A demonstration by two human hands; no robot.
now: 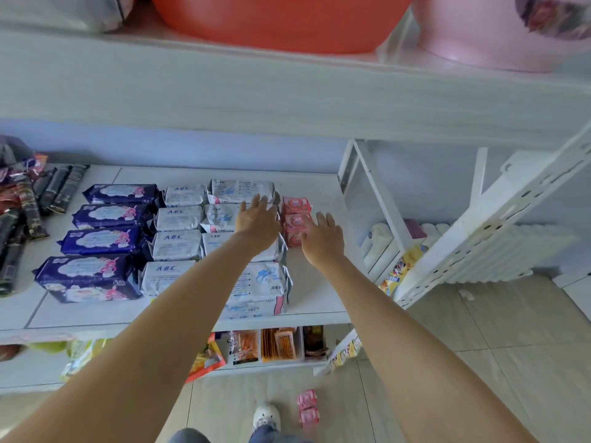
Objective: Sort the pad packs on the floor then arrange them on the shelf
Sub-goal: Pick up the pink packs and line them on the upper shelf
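Pad packs lie in columns on the white shelf (313,292): dark blue packs (102,239) at the left, white ABC packs (177,244), white-and-blue packs (259,282), and small pink packs (295,204) at the right. My left hand (257,217) stretches flat over the white-and-blue column, fingers straight. My right hand (321,236) reaches out beside the pink packs, fingers spread, covering part of the nearest one. Two more pink packs (307,407) lie on the floor by my shoe.
Dark snack packets (19,219) crowd the shelf's left end. An upper shelf board (287,100) carries a red basin (271,20) and a pink basin (486,33). Snacks (278,343) fill the shelf below. A white rack (367,199) with bottles stands at the right.
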